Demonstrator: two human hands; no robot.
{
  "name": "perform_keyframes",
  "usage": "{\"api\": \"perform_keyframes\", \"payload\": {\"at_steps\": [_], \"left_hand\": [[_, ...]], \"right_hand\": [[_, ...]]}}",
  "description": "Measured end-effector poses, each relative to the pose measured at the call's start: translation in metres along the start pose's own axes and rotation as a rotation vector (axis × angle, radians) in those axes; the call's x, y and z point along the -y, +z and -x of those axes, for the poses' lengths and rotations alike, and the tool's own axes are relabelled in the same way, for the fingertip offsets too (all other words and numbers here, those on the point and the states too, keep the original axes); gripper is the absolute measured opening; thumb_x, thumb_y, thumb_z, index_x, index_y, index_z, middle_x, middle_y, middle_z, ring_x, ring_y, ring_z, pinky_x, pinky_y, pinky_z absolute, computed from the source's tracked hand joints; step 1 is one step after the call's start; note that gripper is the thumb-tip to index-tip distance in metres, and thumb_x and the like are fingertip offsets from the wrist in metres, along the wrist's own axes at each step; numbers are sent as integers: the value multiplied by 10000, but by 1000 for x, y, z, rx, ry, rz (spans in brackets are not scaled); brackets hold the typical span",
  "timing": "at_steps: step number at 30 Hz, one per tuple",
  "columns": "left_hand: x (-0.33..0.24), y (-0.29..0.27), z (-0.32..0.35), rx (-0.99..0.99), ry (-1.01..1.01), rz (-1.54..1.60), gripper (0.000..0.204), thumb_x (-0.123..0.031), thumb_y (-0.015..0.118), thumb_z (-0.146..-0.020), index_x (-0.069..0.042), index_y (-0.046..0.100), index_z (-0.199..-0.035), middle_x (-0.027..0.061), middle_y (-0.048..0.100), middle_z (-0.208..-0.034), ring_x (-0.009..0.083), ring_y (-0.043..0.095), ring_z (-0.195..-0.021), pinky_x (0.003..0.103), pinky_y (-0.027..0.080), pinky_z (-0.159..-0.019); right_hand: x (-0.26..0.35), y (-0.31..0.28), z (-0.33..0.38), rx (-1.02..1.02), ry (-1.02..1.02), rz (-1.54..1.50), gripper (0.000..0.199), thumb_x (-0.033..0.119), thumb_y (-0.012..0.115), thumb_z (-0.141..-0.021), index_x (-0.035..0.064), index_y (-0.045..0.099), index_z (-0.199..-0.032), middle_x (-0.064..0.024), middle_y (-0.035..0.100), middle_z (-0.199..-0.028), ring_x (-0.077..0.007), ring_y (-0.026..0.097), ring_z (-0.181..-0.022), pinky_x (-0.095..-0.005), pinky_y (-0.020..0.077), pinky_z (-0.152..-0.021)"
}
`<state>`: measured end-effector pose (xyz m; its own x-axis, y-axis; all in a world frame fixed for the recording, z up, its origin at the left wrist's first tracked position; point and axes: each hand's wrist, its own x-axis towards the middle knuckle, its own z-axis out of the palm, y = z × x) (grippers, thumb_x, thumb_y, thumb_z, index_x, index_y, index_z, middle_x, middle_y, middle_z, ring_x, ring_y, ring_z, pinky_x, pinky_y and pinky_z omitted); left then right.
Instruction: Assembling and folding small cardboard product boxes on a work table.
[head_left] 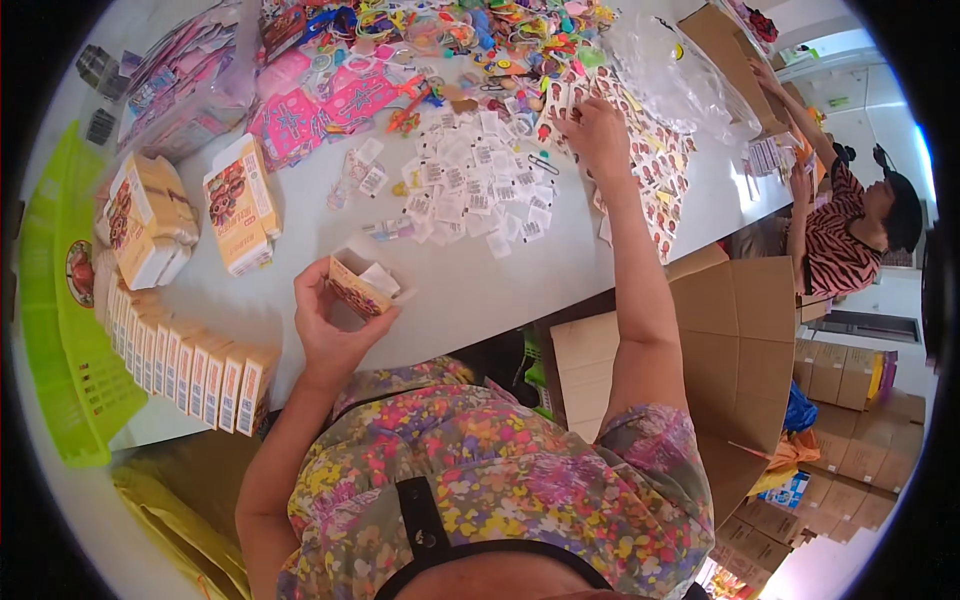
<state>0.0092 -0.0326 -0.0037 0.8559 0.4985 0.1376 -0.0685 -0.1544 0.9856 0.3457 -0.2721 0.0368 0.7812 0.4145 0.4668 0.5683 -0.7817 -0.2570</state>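
My left hand [340,325] is closed around a small orange and yellow carton [356,288] with its top flaps up. A white piece, perhaps a packet, shows inside. My right hand [598,140] reaches far over the table, its fingers apart and bent down at the spread of small printed stickers or cards [645,175] with red-brown figures. No held thing shows in it. Between the hands lies a heap of small white sachets [470,175]. Beyond it is a pile of mixed colourful small toys [480,50], and pink printed cards [300,120] lie to its left.
Folded flat cartons [240,205] and a bundled stack [150,220] lie left, above a row of filled-looking cartons [190,370]. A green basket [55,330] stands at the left edge. Clear plastic bag [680,80] lies far right. An open cardboard box [735,350] is beside my right arm; a co-worker [850,235] works beyond.
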Motion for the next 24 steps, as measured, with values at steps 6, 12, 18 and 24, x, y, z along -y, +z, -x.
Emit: {"api": "perform_keyframes", "payload": {"at_steps": [6, 12, 18, 24], "left_hand": [[-2, -2, 2, -4, -27, 9, 819, -57, 882, -627, -34, 380, -1273, 94, 525, -1155, 180, 568, -1046, 334, 490, -898], [-2, 0, 0, -11, -22, 2, 807, -61, 879, -633, -26, 385, -1269, 95, 536, -1147, 180, 573, -1043, 333, 493, -895], [-4, 3, -5, 15, 66, -9, 793, -73, 877, -647, -12, 382, -1263, 104, 542, -1155, 186, 589, -1039, 330, 499, -896], [-5, -2, -1, 12, 49, 17, 797, -79, 876, -653, -7, 384, -1276, 102, 541, -1162, 180, 587, -1047, 333, 499, -899]], "right_hand": [[-9, -5, -7, 200, 16, -55, 211, 182, 674, -834, -15, 709, -904, -168, 665, -1054, -325, 639, -928, -388, 501, -814], [-14, 6, 10, -57, -24, 149, 167, 156, 584, -894, 39, 696, -936, -114, 670, -1019, -315, 651, -889, -397, 528, -749], [-11, 2, 10, -171, 46, 309, 169, 255, 636, -856, 99, 698, -841, -66, 659, -950, -284, 648, -845, -411, 515, -667], [-8, -13, 15, -205, 330, -193, 206, 251, 656, -898, 51, 706, -907, -59, 689, -786, -172, 630, -641, -298, 492, -627]]}}
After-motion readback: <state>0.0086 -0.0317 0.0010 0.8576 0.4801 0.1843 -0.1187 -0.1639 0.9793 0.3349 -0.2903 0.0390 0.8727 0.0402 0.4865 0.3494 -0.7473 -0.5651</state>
